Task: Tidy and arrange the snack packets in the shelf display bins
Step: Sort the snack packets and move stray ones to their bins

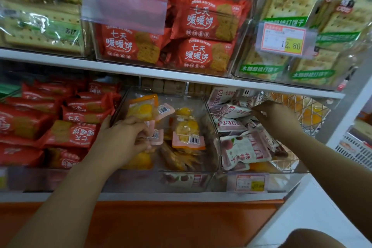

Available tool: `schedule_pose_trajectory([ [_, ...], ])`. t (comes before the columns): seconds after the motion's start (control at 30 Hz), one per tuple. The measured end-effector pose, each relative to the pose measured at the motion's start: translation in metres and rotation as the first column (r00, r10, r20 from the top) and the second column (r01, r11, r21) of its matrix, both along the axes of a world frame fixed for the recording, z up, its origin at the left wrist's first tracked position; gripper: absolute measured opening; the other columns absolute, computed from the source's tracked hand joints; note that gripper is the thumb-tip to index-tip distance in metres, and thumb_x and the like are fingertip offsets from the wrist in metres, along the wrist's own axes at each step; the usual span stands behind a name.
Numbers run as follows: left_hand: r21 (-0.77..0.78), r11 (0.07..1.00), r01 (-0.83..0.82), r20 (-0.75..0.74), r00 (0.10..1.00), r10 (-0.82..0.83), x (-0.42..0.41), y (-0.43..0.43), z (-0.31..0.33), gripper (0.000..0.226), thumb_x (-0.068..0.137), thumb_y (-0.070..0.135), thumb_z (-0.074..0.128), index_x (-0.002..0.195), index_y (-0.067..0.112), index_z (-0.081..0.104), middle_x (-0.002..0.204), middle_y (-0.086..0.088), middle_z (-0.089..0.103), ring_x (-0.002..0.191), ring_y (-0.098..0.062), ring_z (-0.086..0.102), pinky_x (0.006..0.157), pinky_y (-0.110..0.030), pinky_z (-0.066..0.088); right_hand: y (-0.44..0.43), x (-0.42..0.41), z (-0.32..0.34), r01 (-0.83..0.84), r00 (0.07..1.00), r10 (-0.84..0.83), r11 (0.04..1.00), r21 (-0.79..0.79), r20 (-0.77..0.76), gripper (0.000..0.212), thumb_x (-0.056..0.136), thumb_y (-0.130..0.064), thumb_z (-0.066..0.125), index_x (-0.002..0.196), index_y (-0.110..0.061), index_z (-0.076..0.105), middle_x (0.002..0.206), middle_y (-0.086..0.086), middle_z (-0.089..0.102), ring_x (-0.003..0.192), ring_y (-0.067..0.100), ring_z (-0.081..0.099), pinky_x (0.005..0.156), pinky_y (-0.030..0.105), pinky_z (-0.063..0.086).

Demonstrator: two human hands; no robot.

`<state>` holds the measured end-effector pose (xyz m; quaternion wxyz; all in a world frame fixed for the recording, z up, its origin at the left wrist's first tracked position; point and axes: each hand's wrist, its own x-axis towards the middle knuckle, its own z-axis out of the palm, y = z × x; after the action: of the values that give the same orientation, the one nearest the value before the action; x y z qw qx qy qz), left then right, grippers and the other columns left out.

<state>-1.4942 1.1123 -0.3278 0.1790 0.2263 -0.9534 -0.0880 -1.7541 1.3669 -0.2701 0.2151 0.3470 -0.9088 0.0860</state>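
Gripping yellow packet (142,109) in clear bin (121,104) with left fingers (138,127), pinching pink packet (235,111) beside it with right fingers (255,111). Likely light, slippery: take sealed edges.

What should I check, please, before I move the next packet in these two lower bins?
1. Left hand grips a yellow packet in the middle bin: ok.
2. Right hand pinches a white packet in the right bin: ok.
3. Loose yellow packets lie straight: not ok, tilted and overlapping.
4. Heaped white packets are stacked neatly: not ok, they lie at mixed angles.
5. Price tag below the right bin is readable: cannot tell, blurred.
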Motion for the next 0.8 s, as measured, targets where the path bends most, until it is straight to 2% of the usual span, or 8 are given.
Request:
schedule_pose_trajectory([
  [0.1,-0.008,1.000,-0.002,-0.008,1.000,0.002,0.000,0.000,-0.001,0.032,0.077,0.048,0.068,0.106,0.039,0.060,0.126,0.019,0.048,0.121,-0.010,0.047,0.114,-0.047,0.004,0.006,0.004,0.002,0.015,0.999,-0.017,0.998,0.061,0.031,0.028,0.094,-0.027,0.050,0.117,-0.026,0.065,0.127,0.005,0.056,0.109,0.031,0.054,0.085,0.041,0.047],
  [0.2,-0.017,1.000,0.001,-0.001,1.000,-0.001,0.000,0.000,-0.001,0.033,0.077,0.049,0.067,0.107,0.039,0.060,0.126,0.020,0.048,0.120,-0.010,0.047,0.115,-0.048,0.004,0.002,0.018,0.004,0.013,1.000,-0.014,0.996,0.090,0.006,0.038,0.090,-0.038,0.040,0.122,-0.030,0.060,0.134,0.006,0.048,0.124,0.031,0.038,0.103,0.044,0.027],
  [0.33,-0.013,1.000,-0.002,-0.006,1.000,0.002,0.000,0.001,0.000,0.032,0.078,0.048,0.067,0.108,0.040,0.059,0.128,0.019,0.047,0.121,-0.009,0.046,0.115,-0.047,0.004,-0.016,0.049,0.004,-0.192,0.981,0.189,0.978,0.085,0.040,0.065,0.080,-0.055,0.021,0.129,-0.027,0.054,0.136,0.002,0.048,0.127,0.026,0.038,0.108,0.043,0.021],
  [0.47,-0.009,1.000,-0.001,-0.006,1.000,0.001,0.001,0.002,0.000,0.033,0.079,0.046,0.067,0.110,0.038,0.059,0.129,0.017,0.048,0.122,-0.010,0.046,0.115,-0.047,0.003,-0.031,0.085,0.005,-0.475,0.880,0.475,0.880,-0.021,-0.020,0.044,0.088,-0.045,0.039,0.113,-0.020,0.065,0.113,-0.002,0.063,0.106,0.019,0.054,0.092,0.039,0.041],
  [0.57,-0.010,1.000,0.007,-0.002,1.000,-0.007,0.001,0.001,0.001,0.033,0.080,0.046,0.066,0.111,0.037,0.059,0.127,0.016,0.048,0.122,-0.011,0.046,0.115,-0.047,0.003,-0.048,0.120,0.004,-0.691,0.693,0.671,0.722,-0.020,0.263,0.029,0.092,-0.034,0.051,0.112,-0.020,0.067,0.099,-0.017,0.061,0.085,-0.009,0.053,0.078,0.011,0.042],
  [0.67,-0.028,1.000,0.002,0.020,1.000,-0.001,0.001,0.002,0.001,0.031,0.083,0.046,0.063,0.112,0.038,0.057,0.128,0.015,0.047,0.122,-0.012,0.045,0.115,-0.046,0.001,-0.070,0.147,-0.005,-0.763,0.540,0.576,0.643,0.069,0.613,0.036,0.092,-0.031,0.057,0.125,-0.016,0.059,0.113,-0.007,0.065,0.089,-0.006,0.057,0.079,0.009,0.046],
  [0.73,-0.037,0.999,0.000,0.033,0.999,0.002,0.002,0.003,0.001,0.031,0.083,0.047,0.061,0.113,0.039,0.056,0.129,0.015,0.045,0.122,-0.011,0.044,0.115,-0.045,0.000,-0.081,0.157,-0.010,-0.776,0.543,0.519,0.610,0.158,0.660,0.044,0.091,-0.031,0.058,0.132,-0.015,0.051,0.125,-0.001,0.061,0.096,0.000,0.058,0.079,0.007,0.044],
  [0.8,-0.038,0.999,0.005,0.035,0.999,-0.003,0.002,0.001,0.000,0.030,0.083,0.047,0.061,0.112,0.040,0.056,0.130,0.016,0.045,0.123,-0.010,0.044,0.115,-0.044,-0.001,-0.090,0.161,-0.011,-0.766,0.584,0.502,0.600,0.230,0.638,0.043,0.091,-0.033,0.059,0.129,-0.014,0.051,0.121,-0.003,0.060,0.098,0.008,0.057,0.076,0.012,0.042],
])
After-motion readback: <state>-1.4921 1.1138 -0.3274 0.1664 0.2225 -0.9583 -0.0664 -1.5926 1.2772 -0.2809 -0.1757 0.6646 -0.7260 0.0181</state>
